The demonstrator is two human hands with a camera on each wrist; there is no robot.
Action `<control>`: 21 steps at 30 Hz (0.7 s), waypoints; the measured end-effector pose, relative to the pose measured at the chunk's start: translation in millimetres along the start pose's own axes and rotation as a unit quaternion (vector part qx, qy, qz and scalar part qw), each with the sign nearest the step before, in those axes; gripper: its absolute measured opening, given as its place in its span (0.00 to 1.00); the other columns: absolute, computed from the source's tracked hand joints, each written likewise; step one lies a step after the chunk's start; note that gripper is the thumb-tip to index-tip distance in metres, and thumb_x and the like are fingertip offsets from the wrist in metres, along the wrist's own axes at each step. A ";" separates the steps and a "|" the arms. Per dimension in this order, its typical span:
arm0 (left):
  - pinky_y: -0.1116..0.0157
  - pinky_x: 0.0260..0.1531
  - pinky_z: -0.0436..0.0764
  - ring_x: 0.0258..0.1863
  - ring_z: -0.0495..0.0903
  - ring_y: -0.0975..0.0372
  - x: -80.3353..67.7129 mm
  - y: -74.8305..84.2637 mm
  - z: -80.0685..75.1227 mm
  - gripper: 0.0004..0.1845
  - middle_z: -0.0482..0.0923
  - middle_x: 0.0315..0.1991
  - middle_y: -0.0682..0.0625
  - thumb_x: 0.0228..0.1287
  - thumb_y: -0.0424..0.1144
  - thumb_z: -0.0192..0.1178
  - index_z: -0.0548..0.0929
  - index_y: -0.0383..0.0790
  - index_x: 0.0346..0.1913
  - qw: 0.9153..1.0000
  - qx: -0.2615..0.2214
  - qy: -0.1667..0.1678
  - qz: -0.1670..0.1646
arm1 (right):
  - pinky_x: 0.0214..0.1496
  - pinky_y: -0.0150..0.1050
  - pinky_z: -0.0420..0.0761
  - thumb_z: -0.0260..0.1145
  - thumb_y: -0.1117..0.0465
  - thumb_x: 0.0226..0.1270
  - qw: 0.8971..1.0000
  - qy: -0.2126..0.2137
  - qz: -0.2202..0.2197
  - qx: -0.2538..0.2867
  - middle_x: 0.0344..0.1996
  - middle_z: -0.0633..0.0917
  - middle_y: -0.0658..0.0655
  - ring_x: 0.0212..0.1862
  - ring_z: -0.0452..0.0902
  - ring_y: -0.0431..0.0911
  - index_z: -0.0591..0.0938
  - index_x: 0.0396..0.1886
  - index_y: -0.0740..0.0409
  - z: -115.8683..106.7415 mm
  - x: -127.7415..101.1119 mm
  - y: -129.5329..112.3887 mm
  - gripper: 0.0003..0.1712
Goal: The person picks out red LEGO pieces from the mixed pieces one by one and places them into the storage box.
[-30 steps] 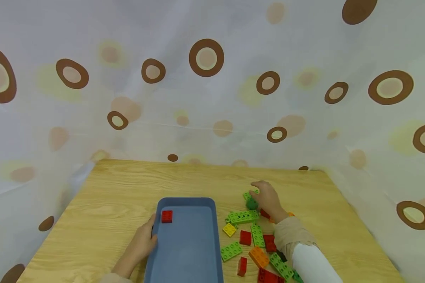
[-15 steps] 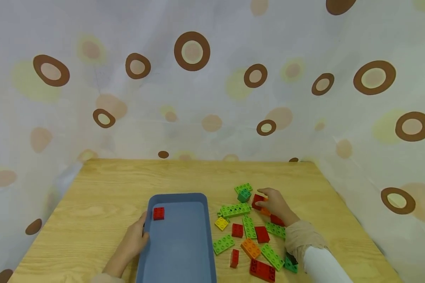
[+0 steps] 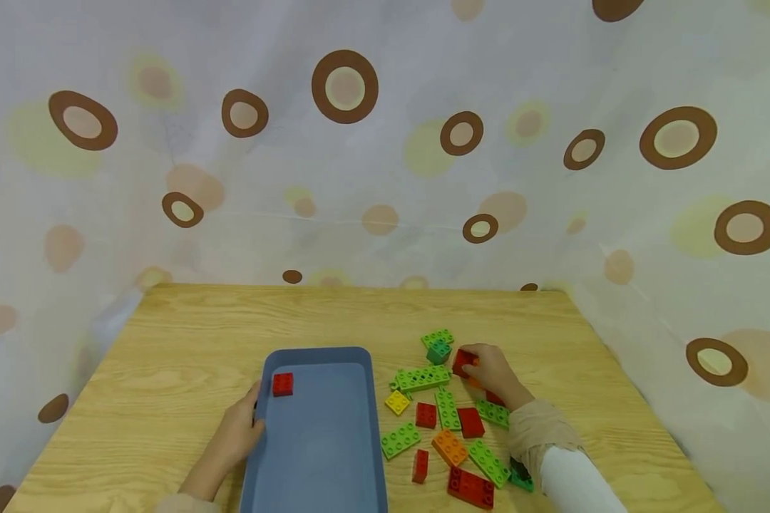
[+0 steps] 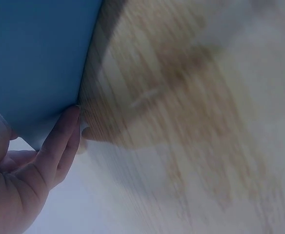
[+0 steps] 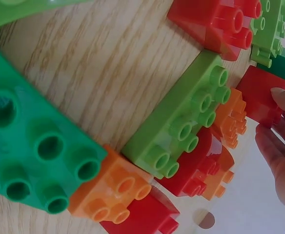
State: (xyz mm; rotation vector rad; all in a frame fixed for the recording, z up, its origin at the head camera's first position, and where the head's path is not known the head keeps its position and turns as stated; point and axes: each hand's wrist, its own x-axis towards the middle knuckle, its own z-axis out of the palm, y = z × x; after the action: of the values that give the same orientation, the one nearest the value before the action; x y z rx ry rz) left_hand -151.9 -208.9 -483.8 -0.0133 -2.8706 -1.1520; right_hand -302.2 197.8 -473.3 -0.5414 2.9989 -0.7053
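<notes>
Red, glossy plastic is shown by the brick (image 5: 263, 95) that is pinched between thumb and fingers by the right grip (image 3: 491, 372), spread only to the brick's width. The brick is kept among the scattered pieces at the far side of the tabletop (image 3: 199, 320), just beside an orange brick (image 5: 230, 118) and near a dark green brick (image 3: 439, 352); whether it is lifted off the wood cannot be told. It can be expected to be found light, stiff and hard to break, though slightly slippery, so it is best taken by two opposite flat walls. By the left grip (image 3: 234, 432), the left edge of the blue-grey tray (image 3: 314, 442) is held, thumb against fingers. The tray, judged light and rigid, is best steadied at that rim. A studded red piece (image 3: 283, 384) is contained in its far left corner.
</notes>
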 end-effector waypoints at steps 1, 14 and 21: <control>0.52 0.42 0.80 0.50 0.76 0.41 0.4 -0.2 0.1 0.34 0.70 0.53 0.22 0.50 0.20 0.51 0.56 0.15 0.63 1.000 0.000 -0.001 0.001 | 0.47 0.51 0.80 0.64 0.72 0.55 1.000 0.000 0.000 -0.002 0.47 0.80 0.73 0.48 0.77 0.62 0.78 0.51 0.74 -0.2 -0.1 0.0 0.21; 0.52 0.43 0.80 0.50 0.76 0.41 -0.5 -0.4 0.6 0.34 0.70 0.54 0.22 0.50 0.20 0.51 0.57 0.15 0.63 1.000 -0.007 -0.003 -0.002 | 0.47 0.51 0.80 0.64 0.72 0.55 1.000 0.012 0.004 0.012 0.47 0.80 0.73 0.49 0.77 0.62 0.77 0.50 0.75 -2.8 -2.9 -0.8 0.21; 0.50 0.46 0.78 0.52 0.74 0.39 0.7 -0.9 0.9 0.34 0.70 0.54 0.22 0.50 0.20 0.51 0.57 0.15 0.63 1.000 -0.003 0.002 0.001 | 0.45 0.51 0.80 0.63 0.72 0.56 0.999 0.034 -0.018 0.030 0.46 0.80 0.73 0.46 0.77 0.61 0.77 0.51 0.75 -17.0 -2.2 -7.7 0.21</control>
State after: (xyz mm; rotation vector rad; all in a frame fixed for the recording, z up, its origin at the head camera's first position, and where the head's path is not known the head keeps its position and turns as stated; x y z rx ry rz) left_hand -152.7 -209.0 -485.0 -0.0137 -2.8630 -1.1598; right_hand -299.1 199.4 -454.8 -0.5829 3.0250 -0.8308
